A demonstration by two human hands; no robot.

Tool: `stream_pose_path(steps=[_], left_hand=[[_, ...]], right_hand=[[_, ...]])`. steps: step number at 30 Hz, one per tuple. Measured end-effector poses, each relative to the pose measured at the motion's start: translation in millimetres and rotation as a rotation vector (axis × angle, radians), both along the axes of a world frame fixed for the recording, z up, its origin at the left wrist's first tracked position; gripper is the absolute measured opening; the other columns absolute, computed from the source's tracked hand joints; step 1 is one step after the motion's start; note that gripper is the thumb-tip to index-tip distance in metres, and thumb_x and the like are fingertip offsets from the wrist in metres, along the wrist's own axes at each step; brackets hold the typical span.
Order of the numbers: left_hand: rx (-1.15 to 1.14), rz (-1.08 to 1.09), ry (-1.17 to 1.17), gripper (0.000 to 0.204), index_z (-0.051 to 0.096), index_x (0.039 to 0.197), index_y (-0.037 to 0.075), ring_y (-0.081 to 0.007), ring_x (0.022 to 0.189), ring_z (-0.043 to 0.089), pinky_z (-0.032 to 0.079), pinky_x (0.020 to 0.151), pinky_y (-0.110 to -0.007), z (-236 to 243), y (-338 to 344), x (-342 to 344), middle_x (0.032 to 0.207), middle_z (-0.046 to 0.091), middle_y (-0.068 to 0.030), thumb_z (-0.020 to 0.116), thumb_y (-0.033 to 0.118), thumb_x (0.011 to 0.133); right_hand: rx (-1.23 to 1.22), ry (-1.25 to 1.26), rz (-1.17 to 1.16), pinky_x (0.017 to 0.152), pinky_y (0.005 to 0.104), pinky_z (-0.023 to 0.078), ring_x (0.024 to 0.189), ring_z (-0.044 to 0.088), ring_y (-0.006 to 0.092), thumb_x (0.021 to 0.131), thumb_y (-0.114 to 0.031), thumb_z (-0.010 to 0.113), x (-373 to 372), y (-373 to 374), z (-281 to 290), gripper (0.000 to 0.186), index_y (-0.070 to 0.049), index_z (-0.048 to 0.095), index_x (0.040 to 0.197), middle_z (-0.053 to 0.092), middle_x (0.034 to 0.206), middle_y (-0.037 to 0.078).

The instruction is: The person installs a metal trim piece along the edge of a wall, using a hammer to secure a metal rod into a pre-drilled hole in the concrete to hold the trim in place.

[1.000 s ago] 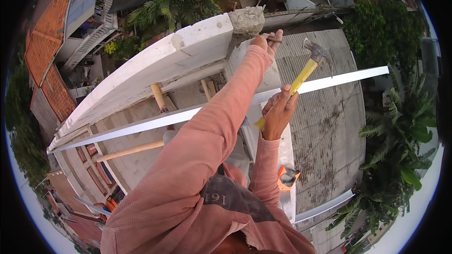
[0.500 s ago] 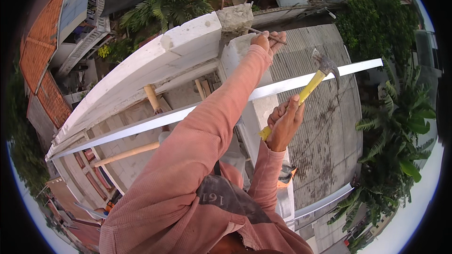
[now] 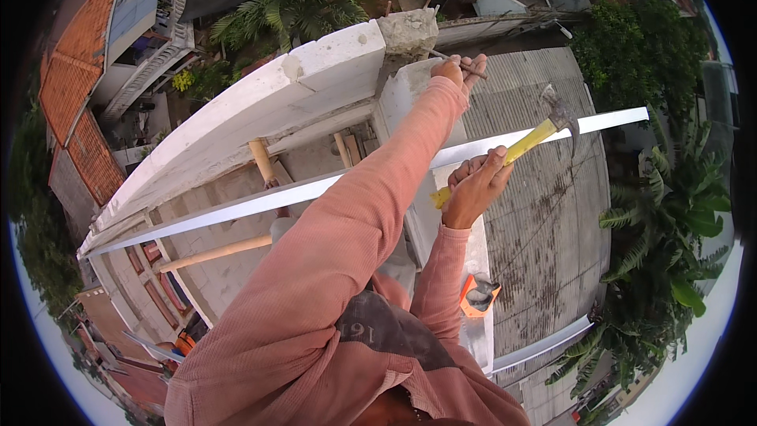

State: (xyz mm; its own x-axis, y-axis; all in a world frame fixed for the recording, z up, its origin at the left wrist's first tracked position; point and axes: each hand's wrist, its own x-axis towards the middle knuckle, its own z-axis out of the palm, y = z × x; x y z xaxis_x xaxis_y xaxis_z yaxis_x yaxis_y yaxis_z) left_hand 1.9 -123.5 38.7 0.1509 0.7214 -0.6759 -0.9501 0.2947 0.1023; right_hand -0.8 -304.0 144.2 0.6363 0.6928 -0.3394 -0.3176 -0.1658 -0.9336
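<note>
My left hand [image 3: 460,71] is closed round a thin dark metal rod [image 3: 482,76], reached out beside the rough concrete block [image 3: 406,31] at the end of the white wall [image 3: 221,118]. Lower and to the right, my right hand [image 3: 477,185] grips the yellow handle of a claw hammer [image 3: 532,138], whose steel head is a short way below and right of the rod, apart from it. A long white metal profile [image 3: 236,206] crosses beneath both arms, from the lower left to beyond the hammer.
A grey corrugated roof [image 3: 544,237] lies below on the right. An orange-and-black tool [image 3: 479,296] rests on the ledge beside my right forearm. Wooden poles [image 3: 213,255] cross the space inside the wall. Tiled roofs [image 3: 75,87] and trees lie beyond the drop.
Over the last second the hammer has tilted and moved rightward, its head now lower. My left hand and the rod have shifted slightly right and down.
</note>
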Motion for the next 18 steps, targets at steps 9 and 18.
stream_pose_path(steps=[9, 18], left_hand=[[-0.069, 0.042, -0.048, 0.019, 0.046, 0.091, -0.004, -0.0384, 0.102, 0.066, 0.06, 0.091, -0.048, 4, -14, -8, 0.099, 0.059, -0.0172, 0.038, 0.008, 0.103], [0.072, -0.112, 0.096, 0.012, 0.045, 0.1, 0.0, -0.0377, 0.102, 0.067, 0.059, 0.091, -0.05, 45, -38, -38, 0.097, 0.057, -0.0152, 0.042, 0.011, 0.104]], right_hand=[[-0.065, -0.009, 0.159, 0.034, 0.0211, 0.023, 0.04, 0.028, 0.0027, 0.104, -0.039, 0.045, 7, -3, 6, 0.032, -0.011, 0.041, 0.091, 0.032, 0.058, -0.006], [-0.12, 0.062, 0.157, 0.034, 0.022, 0.022, 0.041, 0.027, 0.0028, 0.104, -0.042, 0.045, 5, -23, 26, 0.032, -0.012, 0.04, 0.091, 0.03, 0.059, -0.006]])
